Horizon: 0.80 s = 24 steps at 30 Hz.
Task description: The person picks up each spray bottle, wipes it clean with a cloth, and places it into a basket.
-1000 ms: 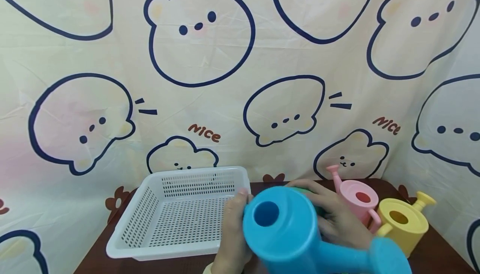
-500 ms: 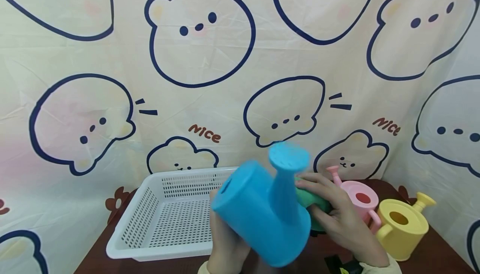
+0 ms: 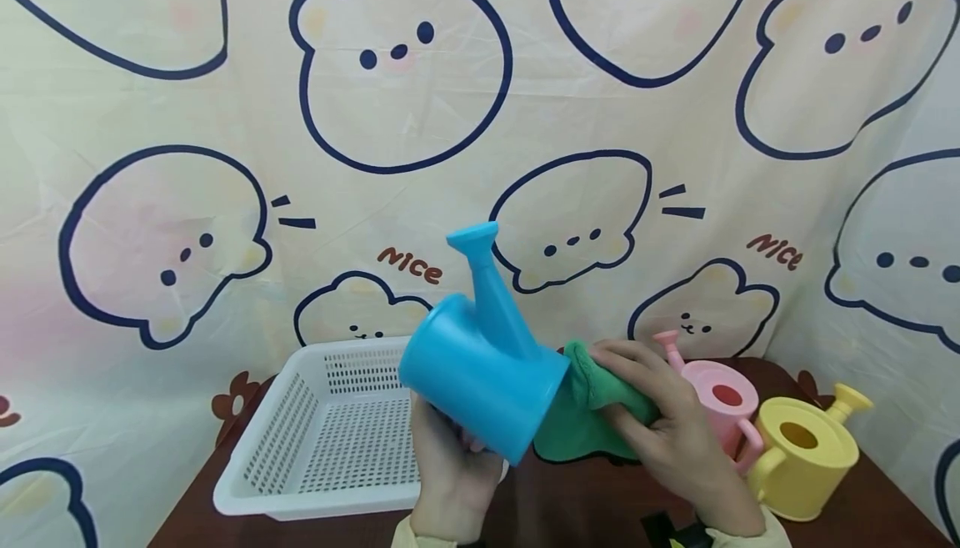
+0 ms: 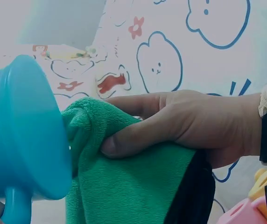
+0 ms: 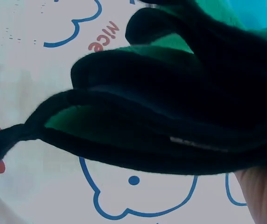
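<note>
Holding 1 tilted watering can [image 3: 480, 377]

I'm seeing a white basket [image 3: 360, 448] resting on a brown table [image 3: 558, 519], a pink watering can [image 3: 722, 421] and a yellow watering can [image 3: 813, 475] standing to its right, a printed backdrop [image 3: 450, 206] hanging behind it.

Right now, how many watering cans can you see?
3. The blue can is tilted in the left hand; the pink can and yellow can stand together on the table, at the right. More could be hidden.
</note>
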Tool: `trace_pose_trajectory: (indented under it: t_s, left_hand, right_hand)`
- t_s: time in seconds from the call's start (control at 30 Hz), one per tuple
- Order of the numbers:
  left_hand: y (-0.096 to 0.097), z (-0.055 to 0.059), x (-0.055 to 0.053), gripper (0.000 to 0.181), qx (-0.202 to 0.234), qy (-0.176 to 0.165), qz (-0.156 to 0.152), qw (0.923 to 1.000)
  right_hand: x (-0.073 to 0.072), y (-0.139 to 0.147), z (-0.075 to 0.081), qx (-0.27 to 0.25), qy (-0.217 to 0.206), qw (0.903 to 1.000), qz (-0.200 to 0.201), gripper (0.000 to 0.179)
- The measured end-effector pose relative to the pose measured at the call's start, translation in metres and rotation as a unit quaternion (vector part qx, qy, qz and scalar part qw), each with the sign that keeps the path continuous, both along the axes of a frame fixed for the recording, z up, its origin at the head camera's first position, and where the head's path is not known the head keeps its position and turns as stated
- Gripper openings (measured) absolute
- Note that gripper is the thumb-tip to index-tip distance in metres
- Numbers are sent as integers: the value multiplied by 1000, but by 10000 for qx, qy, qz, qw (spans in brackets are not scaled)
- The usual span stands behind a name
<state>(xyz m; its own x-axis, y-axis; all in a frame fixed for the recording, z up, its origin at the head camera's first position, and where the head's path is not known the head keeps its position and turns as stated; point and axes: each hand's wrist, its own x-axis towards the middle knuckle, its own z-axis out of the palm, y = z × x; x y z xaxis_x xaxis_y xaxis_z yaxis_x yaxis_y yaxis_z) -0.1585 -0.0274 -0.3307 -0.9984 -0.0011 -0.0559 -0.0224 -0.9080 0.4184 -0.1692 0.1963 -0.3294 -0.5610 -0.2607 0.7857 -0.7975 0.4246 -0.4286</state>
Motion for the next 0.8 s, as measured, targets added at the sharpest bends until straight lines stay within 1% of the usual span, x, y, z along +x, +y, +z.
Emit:
trace_pose_trajectory:
  t_s: [0.07,0.2,0.3,0.43,0.47,0.57,0.6,0.63,0.67,0.7,0.8]
  left_hand:
    - [0,0,0,61,84,-78,102,9999]
    - [1,-1,0,61,176,-172,308,9992]
    - [2,-1,0,61,245,-163,344,9990]
    - [3,-2,1,62,264,-149,338,9990]
    - [3,-2,1,62,262,-141,343,9990]
    - [3,-2,0,61,216,-112,387,9990]
    - [4,-2,0,61,206,-113,404,9989]
    - [4,-2,-1,60,218,-126,429,9988]
    - [5,-3,-1,60,221,-137,453,9986]
    - [5,-3,-1,60,213,-154,477,9985]
    - [6,-3,-2,59,224,-197,535,9981]
  right_hand:
    - [0,-2,0,-25,85,10000,-33,65]
    - [0,-6,-1,-34,458,9989,-121,71]
    - [-1,-10,-2,-22,828,9963,-224,75]
    - [-1,-13,-3,-32,1057,9940,-267,74]
    - [0,-13,-3,-19,1048,9942,-244,70]
    - [2,-14,-1,62,1006,9948,-110,38]
    - [3,-15,0,93,986,9951,-52,31]
    - [4,-15,1,117,980,9951,38,31]
    - [5,-16,1,135,953,9953,126,35]
    - [5,-17,1,172,959,9951,161,40]
    - [8,-19,0,287,882,9955,205,40]
